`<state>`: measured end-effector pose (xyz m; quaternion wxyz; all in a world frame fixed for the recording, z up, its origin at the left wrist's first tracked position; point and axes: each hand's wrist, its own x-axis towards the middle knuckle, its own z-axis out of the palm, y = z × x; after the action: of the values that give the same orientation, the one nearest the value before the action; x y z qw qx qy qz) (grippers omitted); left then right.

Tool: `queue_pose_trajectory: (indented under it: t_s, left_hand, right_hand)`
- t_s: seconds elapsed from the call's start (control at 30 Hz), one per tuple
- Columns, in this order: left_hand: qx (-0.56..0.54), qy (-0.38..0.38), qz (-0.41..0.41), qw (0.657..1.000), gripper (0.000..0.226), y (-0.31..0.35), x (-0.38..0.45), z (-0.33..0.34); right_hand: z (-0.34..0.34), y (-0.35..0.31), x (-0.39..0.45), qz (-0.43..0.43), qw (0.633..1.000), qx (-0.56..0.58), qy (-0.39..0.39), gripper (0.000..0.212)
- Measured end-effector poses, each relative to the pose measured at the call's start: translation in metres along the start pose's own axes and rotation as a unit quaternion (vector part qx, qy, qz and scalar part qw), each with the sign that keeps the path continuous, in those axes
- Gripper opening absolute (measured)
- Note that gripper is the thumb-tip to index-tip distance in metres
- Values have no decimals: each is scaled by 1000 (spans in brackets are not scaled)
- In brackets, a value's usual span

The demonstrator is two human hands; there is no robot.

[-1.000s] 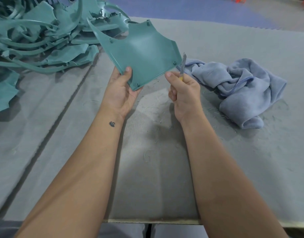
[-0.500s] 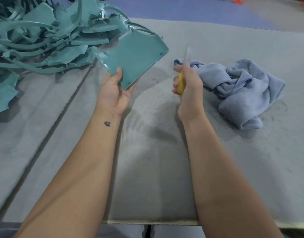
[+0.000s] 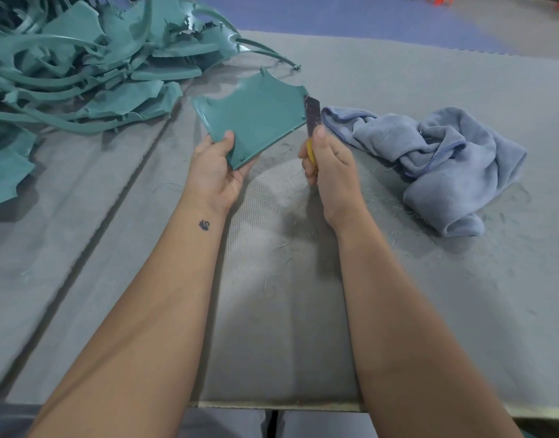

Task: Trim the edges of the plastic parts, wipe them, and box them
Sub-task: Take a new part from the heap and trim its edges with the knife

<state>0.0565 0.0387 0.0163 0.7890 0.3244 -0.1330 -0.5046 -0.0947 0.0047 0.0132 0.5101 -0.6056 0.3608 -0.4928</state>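
My right hand clamps the knife, blade upright, touching the right edge of the plastic part; my left hand pinches its near corner.

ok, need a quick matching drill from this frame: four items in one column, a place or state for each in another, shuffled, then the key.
Items
1. plastic part
2. knife
3. cloth
4. pile of parts

Places/states
A. crumpled on the mat, right of the hands
B. heaped at far left
C. gripped by the right hand, blade at the part's right edge
D. held off the mat by the left hand

Pairs: 1-D, 2-C, 3-A, 4-B
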Motion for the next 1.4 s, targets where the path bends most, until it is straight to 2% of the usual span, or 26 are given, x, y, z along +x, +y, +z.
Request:
queue_pose_trajectory:
  t_s: [0.23,0.43,0.6,0.87,1.03,1.2,1.33,1.4]
  left_hand:
    - [-4,5,0,1000,22,1,-1,0]
    - [-7,1,-5,1000,22,-1,-2,1]
    - [-7,-7,-4,1000,23,-1,0,1]
    - [-5,-7,-9,1000,24,-2,-3,0]
    - [6,-3,-11,1000,24,-2,-3,0]
    - [-19,-11,-24,999,24,0,-5,-1]
    - [-20,-14,-29,999,24,0,-5,-1]
    - [-15,-9,-31,999,23,-1,-4,-1]
  right_hand:
    - [1,4,0,-10,996,-82,-12,45]
    - [4,6,-1,-11,989,-131,-62,44]
    - [-1,3,0,-4,999,-44,-12,45]
    - [3,6,-2,-11,992,-109,-61,43]
    - [-2,4,0,-2,999,-49,-2,44]
    - [4,5,-3,-22,991,-121,-56,42]
    - [0,2,-2,-19,997,-68,-19,42]
    - [1,3,-3,-24,995,-97,-30,42]
